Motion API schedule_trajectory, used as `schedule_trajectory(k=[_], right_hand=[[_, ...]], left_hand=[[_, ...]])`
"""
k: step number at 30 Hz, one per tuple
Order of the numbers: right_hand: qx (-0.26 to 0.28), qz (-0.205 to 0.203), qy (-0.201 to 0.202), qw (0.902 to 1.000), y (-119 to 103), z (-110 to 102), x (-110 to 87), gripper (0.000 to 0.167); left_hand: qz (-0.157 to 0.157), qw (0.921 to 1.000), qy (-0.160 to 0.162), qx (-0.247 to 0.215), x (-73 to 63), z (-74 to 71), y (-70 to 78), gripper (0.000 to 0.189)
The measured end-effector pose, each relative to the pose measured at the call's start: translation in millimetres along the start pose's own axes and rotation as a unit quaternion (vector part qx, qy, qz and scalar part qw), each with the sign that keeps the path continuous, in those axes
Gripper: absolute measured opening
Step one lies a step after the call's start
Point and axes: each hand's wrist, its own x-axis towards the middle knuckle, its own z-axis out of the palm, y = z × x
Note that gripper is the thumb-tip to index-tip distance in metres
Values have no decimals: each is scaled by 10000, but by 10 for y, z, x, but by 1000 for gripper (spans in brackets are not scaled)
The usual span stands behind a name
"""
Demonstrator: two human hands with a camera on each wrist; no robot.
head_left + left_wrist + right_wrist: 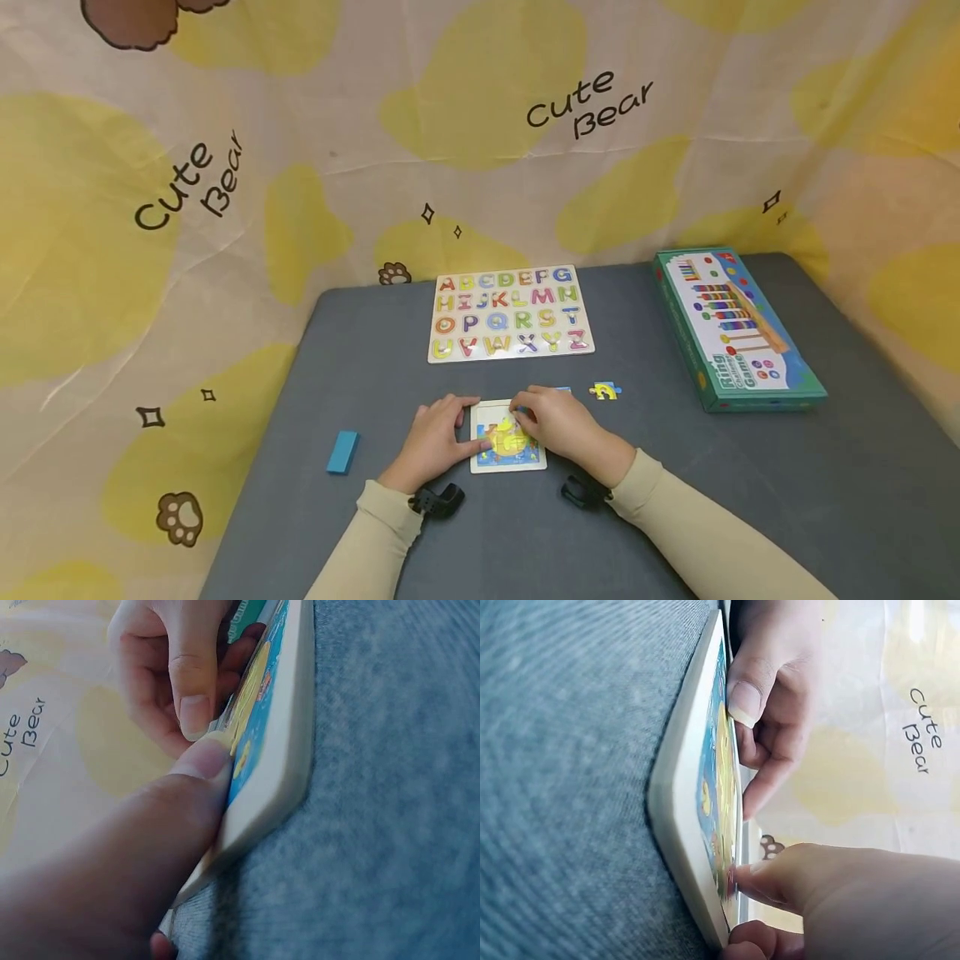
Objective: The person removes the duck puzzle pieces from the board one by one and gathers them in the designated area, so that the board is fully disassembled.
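A small jigsaw puzzle board (508, 468) with a pale frame and a yellow and blue picture lies on the table. The left hand (435, 442) grips its left side, thumb (206, 757) on the picture and index fingertip at the upper left corner. At the upper right part of the board, the right hand (562, 425) has thumb and fingers together at a puzzle piece, mostly hidden by the fingers. The right thumb (754, 877) is close against the picture. Near the top of the board, a pale patch of backing shows.
A loose yellow and blue puzzle piece (604, 391) lies right of the board, another (564, 389) partly behind the right hand. Behind stands an alphabet board (512, 315). A green toy box (738, 333) is at the back right, a blue block (342, 452) at left.
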Motion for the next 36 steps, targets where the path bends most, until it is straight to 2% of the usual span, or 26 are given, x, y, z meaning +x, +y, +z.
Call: schedule_trajectory(k=[10, 18, 27, 31, 34, 36], right_hand=[[-17, -41, -348, 9994, 34, -20, -11, 27], [495, -12, -606, 9969, 103, -65, -15, 30], [790, -15, -398, 9961, 123, -145, -15, 29], [801, -101, -85, 9967, 137, -350, -36, 32], [605, -70, 314, 9976, 243, -631, -64, 32], [516, 136, 482, 9974, 353, -830, -103, 31]], left_hand=[[74, 10000, -3, 39, 29, 13, -6, 75], [-41, 10000, -78, -21, 22, -2, 16, 74], [5, 10000, -49, 14, 37, -3, 10, 75], [-31, 9999, -102, -14, 2, 13, 11, 75], [-29, 10000, -77, -45, 1, 23, 7, 75], [6, 10000, -22, -71, 19, 17, 4, 76]])
